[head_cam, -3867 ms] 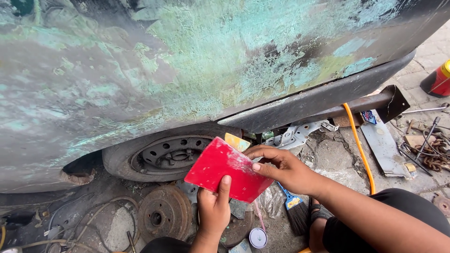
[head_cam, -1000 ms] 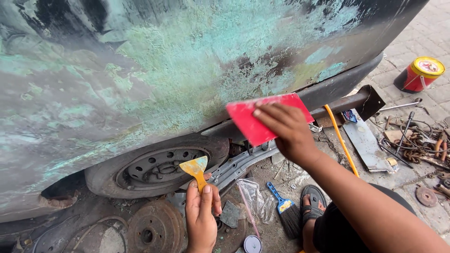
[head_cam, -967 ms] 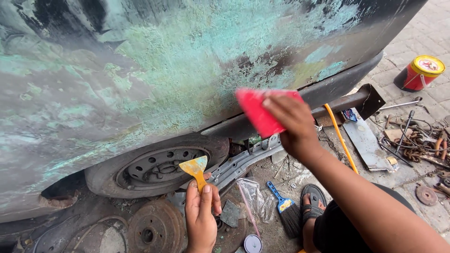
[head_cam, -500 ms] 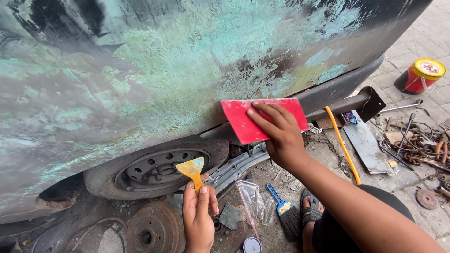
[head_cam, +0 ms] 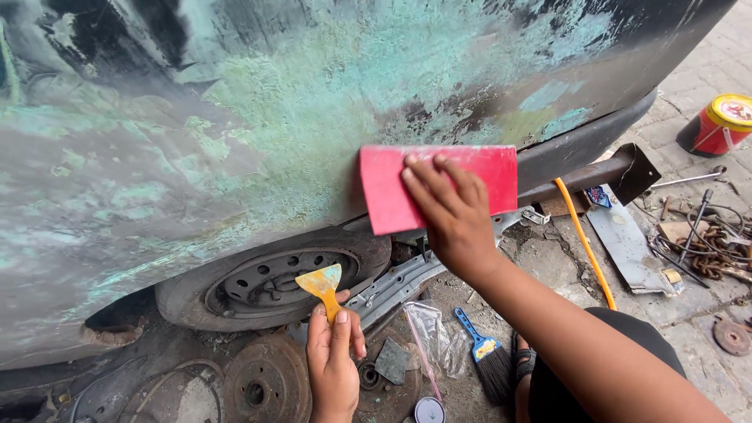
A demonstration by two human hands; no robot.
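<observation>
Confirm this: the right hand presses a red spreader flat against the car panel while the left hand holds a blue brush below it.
Not quite. In the head view the right hand does press the red spreader against the car panel, but the left hand holds a small yellow scraper, not a blue brush. The blue brush lies on the ground.

Counts, all placed off the wheel under the car panel: one wheel. Two hands: right hand up and right of it, left hand just below it. One red spreader, one yellow scraper, one blue brush lower right, one brake disc below, one red-and-yellow tin far right, one orange hose.
</observation>
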